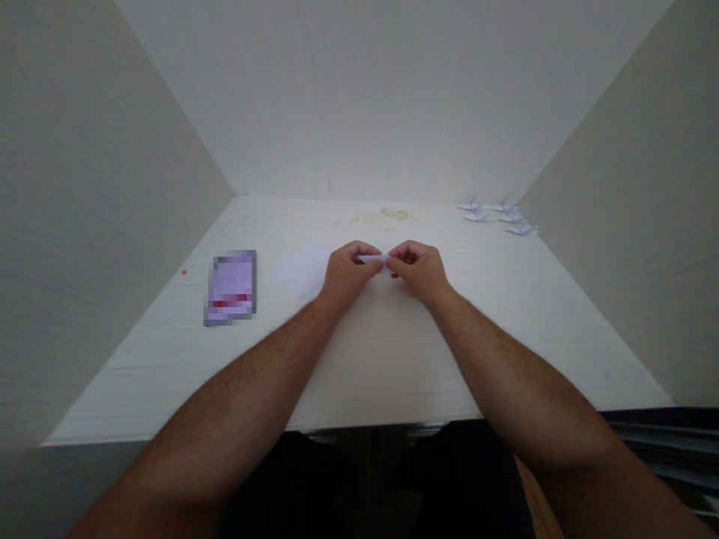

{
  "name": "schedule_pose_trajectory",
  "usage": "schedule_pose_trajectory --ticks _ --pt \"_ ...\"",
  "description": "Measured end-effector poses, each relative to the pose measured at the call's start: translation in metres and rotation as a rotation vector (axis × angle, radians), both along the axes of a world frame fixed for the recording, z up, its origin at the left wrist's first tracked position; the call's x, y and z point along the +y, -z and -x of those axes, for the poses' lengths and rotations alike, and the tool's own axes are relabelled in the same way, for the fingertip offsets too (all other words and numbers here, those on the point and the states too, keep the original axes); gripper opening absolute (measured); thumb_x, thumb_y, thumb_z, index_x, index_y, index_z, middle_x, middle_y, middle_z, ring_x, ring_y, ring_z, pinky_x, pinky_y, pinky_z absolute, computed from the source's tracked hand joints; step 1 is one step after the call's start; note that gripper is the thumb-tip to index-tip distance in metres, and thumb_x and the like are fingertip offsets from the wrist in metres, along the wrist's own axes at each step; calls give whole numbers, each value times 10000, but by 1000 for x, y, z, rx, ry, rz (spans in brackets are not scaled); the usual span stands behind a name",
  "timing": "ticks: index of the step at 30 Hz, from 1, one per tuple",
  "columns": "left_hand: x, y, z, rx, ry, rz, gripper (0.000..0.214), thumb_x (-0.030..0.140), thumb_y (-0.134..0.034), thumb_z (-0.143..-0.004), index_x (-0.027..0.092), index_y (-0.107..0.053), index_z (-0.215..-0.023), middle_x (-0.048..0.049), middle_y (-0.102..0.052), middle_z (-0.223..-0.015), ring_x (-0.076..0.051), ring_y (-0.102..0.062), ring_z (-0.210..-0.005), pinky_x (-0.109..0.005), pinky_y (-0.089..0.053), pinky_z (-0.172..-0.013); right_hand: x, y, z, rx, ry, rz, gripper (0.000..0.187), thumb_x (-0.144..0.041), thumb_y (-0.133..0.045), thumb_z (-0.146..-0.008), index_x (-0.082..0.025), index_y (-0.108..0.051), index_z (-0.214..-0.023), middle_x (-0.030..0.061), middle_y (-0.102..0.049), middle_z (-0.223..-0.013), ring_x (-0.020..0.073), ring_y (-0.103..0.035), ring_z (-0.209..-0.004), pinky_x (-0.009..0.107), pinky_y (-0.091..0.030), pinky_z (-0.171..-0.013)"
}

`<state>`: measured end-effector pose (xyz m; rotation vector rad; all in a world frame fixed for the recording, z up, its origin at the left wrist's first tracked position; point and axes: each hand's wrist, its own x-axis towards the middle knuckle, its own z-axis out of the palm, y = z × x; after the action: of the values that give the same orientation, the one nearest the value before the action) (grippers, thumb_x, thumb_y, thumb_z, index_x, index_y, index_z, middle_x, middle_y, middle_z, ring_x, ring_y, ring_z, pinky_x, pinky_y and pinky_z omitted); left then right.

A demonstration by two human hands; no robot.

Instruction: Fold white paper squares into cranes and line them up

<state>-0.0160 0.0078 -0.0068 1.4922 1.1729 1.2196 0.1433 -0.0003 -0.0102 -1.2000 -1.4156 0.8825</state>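
Note:
Between my hands, above the middle of the table, is a small piece of folded white paper. My left hand pinches it from the left, thumb and fingers closed. From the other side, my right hand grips the same paper, its thumb tip almost meeting the left one. The fingers cover most of the paper, so its exact shape cannot be made out. Flat white paper sheets lie on the table just left of my left hand, partly behind it.
Several folded paper cranes stand at the back right of the white table. A pixelated purple item lies at the left, near a small red dot. Panels enclose the back and both sides. Tan marks show near the back.

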Motion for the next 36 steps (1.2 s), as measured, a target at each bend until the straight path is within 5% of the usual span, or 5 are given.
schedule_pose_trajectory --ticks 16,36 --pt "-4 -7 1 66 108 79 217 360 -715 -721 150 -693 -669 -34 -660 -586 -119 -557 -529 -233 -415 -523 0 1 -4 -10 -32 -40 114 -293 -715 -729 -192 -678 -768 -11 -645 -636 114 -560 -563 266 -448 -535" --pt "0 -3 0 -78 100 136 147 288 -701 -680 142 -696 -683 -12 -637 -534 -105 -560 -500 -223 -427 -523 -3 5 -6 -316 20 -481 106 -169 -628 -791 -236 -701 -755 -9 -713 -769 137 -646 -724 289 -508 -684"
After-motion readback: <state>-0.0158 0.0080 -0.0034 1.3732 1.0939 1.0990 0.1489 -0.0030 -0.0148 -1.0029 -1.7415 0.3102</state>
